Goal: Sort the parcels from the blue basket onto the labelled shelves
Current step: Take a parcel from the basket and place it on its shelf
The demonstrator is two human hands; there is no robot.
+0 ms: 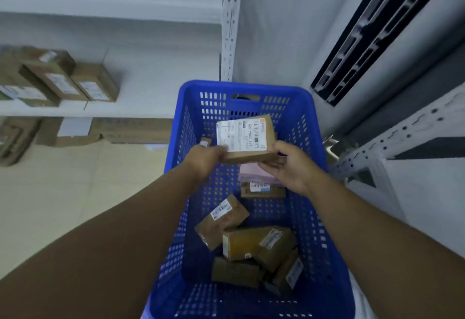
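left hand (205,159): outstretched, fingers curled on parcel (245,140) | right hand (289,165): outstretched, pinching parcel

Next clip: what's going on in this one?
A person holds a small cardboard parcel above the blue basket. The left hand grips its left edge and the right hand its right corner, with the shipping label facing up. Several more brown parcels and a pink bag lie in the basket. A few labelled boxes stand on the white shelf to the left. The held parcel has not yet gone to a shelf.
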